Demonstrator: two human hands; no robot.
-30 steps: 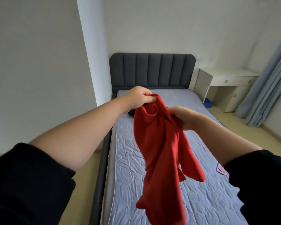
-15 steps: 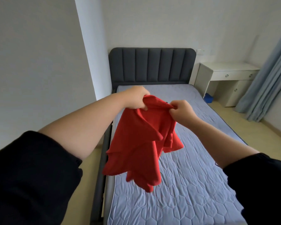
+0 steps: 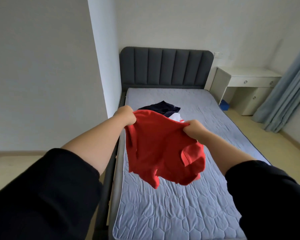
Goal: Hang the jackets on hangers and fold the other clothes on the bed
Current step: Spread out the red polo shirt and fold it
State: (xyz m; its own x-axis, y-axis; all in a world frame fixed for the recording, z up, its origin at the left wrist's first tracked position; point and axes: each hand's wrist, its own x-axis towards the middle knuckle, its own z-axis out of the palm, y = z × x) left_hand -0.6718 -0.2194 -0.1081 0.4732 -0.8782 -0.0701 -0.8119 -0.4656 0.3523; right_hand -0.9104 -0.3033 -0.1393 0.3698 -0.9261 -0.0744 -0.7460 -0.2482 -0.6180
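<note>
A red shirt (image 3: 159,149) hangs spread in the air above the bed (image 3: 163,213). My left hand (image 3: 126,116) grips its top edge on the left, and my right hand (image 3: 194,129) grips the top edge on the right. The cloth droops between and below them, clear of the quilted blue-grey mattress. Behind the shirt, a dark navy garment (image 3: 160,108) and a white garment with red stripes (image 3: 176,117) lie in a small pile mid-bed, partly hidden by the red cloth.
A dark grey padded headboard (image 3: 165,66) stands at the far end. A white desk (image 3: 248,84) sits to the right of the bed, with a blue object (image 3: 224,104) on the floor under it. Light blue curtains (image 3: 287,94) hang at the far right. A wall corner (image 3: 102,66) borders the bed's left side.
My hands have moved apart and the red shirt has gone from a bunched hanging bundle to a spread sheet. The view tilted, so the pile behind it now shows.
</note>
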